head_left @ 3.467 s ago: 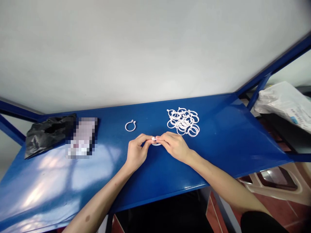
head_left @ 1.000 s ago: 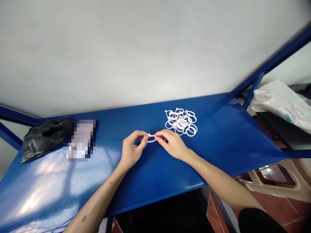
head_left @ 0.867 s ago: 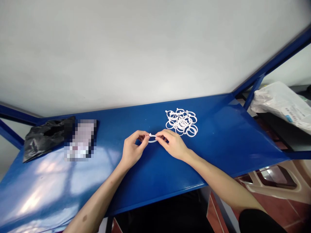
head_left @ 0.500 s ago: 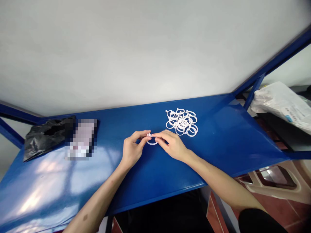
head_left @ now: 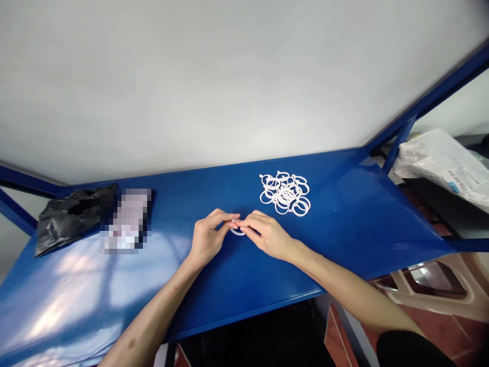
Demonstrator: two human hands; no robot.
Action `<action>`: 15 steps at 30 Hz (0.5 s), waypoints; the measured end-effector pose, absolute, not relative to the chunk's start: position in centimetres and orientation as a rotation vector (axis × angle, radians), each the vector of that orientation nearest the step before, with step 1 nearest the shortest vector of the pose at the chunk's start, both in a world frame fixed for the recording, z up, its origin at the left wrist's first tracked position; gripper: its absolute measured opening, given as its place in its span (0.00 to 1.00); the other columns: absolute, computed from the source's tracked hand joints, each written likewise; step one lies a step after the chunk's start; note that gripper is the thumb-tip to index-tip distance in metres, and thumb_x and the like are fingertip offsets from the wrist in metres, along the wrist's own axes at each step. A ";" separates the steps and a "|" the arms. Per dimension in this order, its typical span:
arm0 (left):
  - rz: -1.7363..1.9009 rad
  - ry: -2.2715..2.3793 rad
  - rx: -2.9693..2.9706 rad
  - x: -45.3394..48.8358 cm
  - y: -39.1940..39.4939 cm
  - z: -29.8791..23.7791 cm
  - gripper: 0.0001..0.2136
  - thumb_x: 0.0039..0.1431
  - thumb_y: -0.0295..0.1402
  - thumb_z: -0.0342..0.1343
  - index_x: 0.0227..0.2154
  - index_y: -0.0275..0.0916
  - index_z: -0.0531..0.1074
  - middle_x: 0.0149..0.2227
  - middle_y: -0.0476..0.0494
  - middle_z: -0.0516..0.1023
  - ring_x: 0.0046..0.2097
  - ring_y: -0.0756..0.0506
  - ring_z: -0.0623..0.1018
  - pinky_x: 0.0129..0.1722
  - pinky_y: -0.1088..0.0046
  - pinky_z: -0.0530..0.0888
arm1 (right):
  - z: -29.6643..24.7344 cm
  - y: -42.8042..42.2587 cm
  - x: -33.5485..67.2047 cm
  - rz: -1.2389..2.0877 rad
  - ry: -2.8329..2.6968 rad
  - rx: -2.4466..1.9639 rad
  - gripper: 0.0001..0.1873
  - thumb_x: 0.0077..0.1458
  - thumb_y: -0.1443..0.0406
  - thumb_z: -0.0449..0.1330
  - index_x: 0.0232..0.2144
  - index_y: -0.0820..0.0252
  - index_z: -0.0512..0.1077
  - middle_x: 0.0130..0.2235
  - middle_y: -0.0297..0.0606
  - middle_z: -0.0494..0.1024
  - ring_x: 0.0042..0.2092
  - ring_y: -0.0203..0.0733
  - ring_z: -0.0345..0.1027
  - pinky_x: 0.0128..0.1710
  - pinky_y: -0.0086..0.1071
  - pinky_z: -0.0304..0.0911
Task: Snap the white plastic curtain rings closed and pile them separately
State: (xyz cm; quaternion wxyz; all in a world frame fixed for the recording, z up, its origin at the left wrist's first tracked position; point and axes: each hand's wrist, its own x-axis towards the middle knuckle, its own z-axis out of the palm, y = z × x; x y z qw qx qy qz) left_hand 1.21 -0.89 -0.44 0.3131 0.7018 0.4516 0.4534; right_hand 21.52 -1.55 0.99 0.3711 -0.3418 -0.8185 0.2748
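Note:
My left hand and my right hand meet over the middle of the blue shelf. Both pinch one white plastic ring between fingertips and thumbs; only the ring's lower arc shows below the fingers. A heap of several white rings lies on the shelf just beyond my right hand, apart from it.
A crumpled black bag and a blurred-out flat item lie at the shelf's left end. A blue frame post rises at the right, with a clear plastic bag beyond it. A grey wall stands behind the shelf.
The single ring that lay left of the hands 3.5 s ago is gone from view. Over the last second both hands drew slightly nearer me and closed tighter over the ring.

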 end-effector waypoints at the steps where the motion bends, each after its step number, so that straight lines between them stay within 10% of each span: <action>1: 1.182 1.181 1.852 1.1 -0.8 -0.5 0.06 0.63 0.37 0.62 0.39 0.45 0.82 0.31 0.47 0.82 0.32 0.49 0.80 0.35 0.74 0.76 | 1.0 -1.5 21.6 0.704 -2.106 -0.869 0.10 0.69 0.67 0.54 0.45 0.57 0.75 0.40 0.38 0.82 0.40 0.41 0.73 0.43 0.38 0.72; 15: 1.015 1.489 2.229 0.5 0.7 -1.1 0.15 0.67 0.41 0.55 0.51 0.41 0.76 0.49 0.40 0.82 0.53 0.39 0.76 0.56 0.56 0.75 | 2.9 2.0 26.7 -0.024 -2.000 -1.286 0.11 0.69 0.64 0.54 0.47 0.59 0.76 0.42 0.43 0.82 0.43 0.46 0.72 0.43 0.41 0.71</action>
